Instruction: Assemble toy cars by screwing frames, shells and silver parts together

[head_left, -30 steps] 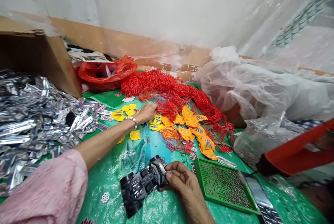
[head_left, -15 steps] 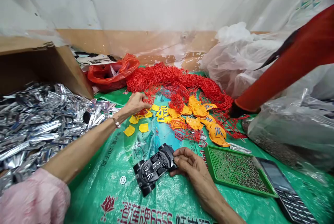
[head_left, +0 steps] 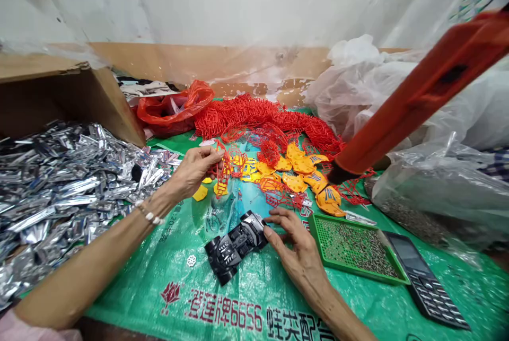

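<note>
Our left hand (head_left: 192, 171) is pinching a red plastic frame (head_left: 224, 167); against our half-open right hand (head_left: 301, 256), a black plastic car (head_left: 237, 245) is standing frameless toward the worktop's (head_left: 135, 285) front edge.

A red frame (head_left: 224, 163) at the left hand's (head_left: 198, 169) fingertips, its thin strands blending into the yellow pieces (head_left: 220, 189) behind, outline lost, and whether the right hand (head_left: 298, 245) touches the black toy car (head_left: 236, 245), there's no telling! Slanting across comes the red tool (head_left: 413, 97), upper end chopped by the right edge, tip hard to make out over the orange pieces (head_left: 330, 200)! Down left, just a scrap of pink sleeve (head_left: 40, 328), while the metal bits (head_left: 374, 256) in the green tray (head_left: 366, 273) are too tiny to count.
</note>
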`<state>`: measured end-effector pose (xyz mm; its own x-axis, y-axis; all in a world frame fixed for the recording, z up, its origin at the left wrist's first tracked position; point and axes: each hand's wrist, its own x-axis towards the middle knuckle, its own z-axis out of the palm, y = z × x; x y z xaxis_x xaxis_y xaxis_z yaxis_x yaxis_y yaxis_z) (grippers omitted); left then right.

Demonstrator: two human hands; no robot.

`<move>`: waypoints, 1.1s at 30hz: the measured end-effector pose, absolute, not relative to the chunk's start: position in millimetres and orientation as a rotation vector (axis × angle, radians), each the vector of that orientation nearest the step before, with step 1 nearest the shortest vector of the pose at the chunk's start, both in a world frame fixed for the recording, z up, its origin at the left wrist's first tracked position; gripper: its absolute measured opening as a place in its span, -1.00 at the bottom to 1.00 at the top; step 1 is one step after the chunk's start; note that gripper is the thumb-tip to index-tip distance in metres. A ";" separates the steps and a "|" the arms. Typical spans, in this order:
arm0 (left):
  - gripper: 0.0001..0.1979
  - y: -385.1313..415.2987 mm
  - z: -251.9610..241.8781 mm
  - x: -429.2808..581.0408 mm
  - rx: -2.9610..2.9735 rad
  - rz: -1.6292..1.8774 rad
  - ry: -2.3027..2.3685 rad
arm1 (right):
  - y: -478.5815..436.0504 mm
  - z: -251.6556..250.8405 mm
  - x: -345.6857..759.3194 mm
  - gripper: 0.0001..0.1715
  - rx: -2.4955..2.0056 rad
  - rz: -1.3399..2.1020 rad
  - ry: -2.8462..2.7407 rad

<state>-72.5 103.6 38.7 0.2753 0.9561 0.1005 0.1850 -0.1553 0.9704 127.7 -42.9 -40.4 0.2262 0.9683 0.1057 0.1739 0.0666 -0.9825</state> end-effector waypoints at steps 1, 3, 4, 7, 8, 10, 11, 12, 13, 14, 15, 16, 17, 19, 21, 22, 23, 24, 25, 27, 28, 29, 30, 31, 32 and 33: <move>-0.60 88.0 41.4 -74.2 1.519 1.006 1.058 | -44.6 -38.1 129.2 -0.75 -1.374 0.725 -1.271; -0.65 56.0 42.6 -75.0 1.406 1.033 1.013 | -48.8 -30.6 130.2 -0.74 -1.344 0.515 -1.376; -0.67 40.5 40.9 -74.4 1.274 1.063 0.953 | -50.9 -25.7 129.2 -0.68 -1.314 0.528 -1.384; -0.73 0.8 27.7 -69.5 1.100 1.031 0.883 | -55.1 -9.6 120.5 -0.49 -1.204 0.867 -1.369; -0.75 -9.4 21.9 -67.6 1.108 0.998 0.859 | -55.5 -5.0 116.8 -0.50 -1.174 0.984 -1.361; -0.78 -24.8 11.4 -64.6 1.115 0.960 0.850 | -55.2 1.8 111.3 -0.60 -1.151 1.130 -1.320; -0.78 -30.2 7.7 -63.9 1.112 0.956 0.855 | -54.6 3.9 110.4 -0.62 -1.158 1.175 -1.300; -0.78 -34.6 5.2 -64.0 1.113 0.950 0.869 | -53.9 5.5 111.0 -0.61 -1.171 1.208 -1.289; -0.78 -38.1 3.9 -65.1 1.127 0.935 0.891 | -53.1 6.8 113.2 -0.58 -1.180 1.232 -1.295; -0.78 -41.0 3.7 -67.5 1.159 0.902 0.916 | -52.0 8.2 116.6 -0.55 -1.185 1.249 -1.322; -0.76 -43.6 4.1 -71.1 1.210 0.858 0.949 | -50.6 9.8 121.1 -0.54 -1.187 1.242 -1.368; -0.75 -45.9 4.7 -76.1 1.275 0.809 0.993 | -48.6 12.0 126.1 -0.55 -1.187 1.203 -1.429; -0.74 -48.0 4.9 -82.3 1.344 0.774 1.049 | -46.1 14.8 131.3 -0.55 -1.187 1.133 -1.496; -0.71 -51.0 3.7 -96.3 1.457 0.797 1.209 | -39.1 21.3 140.2 -0.56 -1.182 0.968 -1.671; -0.72 -52.3 0.4 -109.1 1.511 0.941 1.396 | -30.5 27.0 145.1 -0.58 -1.153 0.840 -1.882; -0.74 -52.5 -1.6 -113.5 1.534 1.011 1.464 | -26.0 28.6 145.7 -0.57 -1.119 0.803 -1.998; -0.76 -52.4 -3.6 -116.0 1.565 1.055 1.513 | -21.7 29.0 145.3 -0.55 -1.074 0.777 -2.112; -0.77 -52.2 -5.5 -116.4 1.619 1.079 1.535 | -17.8 28.2 144.0 -0.53 -1.027 0.759 -2.218; -0.78 -52.0 -7.3 -114.9 1.699 1.080 1.532 | -14.3 26.3 142.2 -0.52 -0.992 0.741 -2.308; -0.76 -51.3 -11.3 -107.6 1.928 1.067 1.463 | -9.1 20.4 138.7 -0.55 -0.958 0.732 -2.429; -0.70 -50.7 -13.8 -103.0 2.059 1.056 1.400 | -7.4 17.2 137.4 -0.57 -0.952 0.740 -2.454; -0.61 -49.8 -16.9 -98.6 2.189 1.032 1.323 | -6.2 14.4 136.5 -0.59 -0.941 0.755 -2.467; -0.51 -48.7 -20.8 -95.0 2.304 0.993 1.246 | -5.4 12.1 136.1 -0.59 -0.931 0.770 -2.470; -0.42 -47.3 -25.5 -92.5 2.403 0.932 1.176 | -4.9 10.5 135.9 -0.58 -0.926 0.782 -2.467; -0.36 -45.7 -30.9 -91.3 2.482 0.874 1.120 | -4.6 9.5 135.9 -0.57 -0.924 0.791 -2.464; -0.33 -44.0 -36.6 -91.2 2.544 0.825 1.085 | -4.5 9.1 135.9 -0.57 -0.926 0.797 -2.463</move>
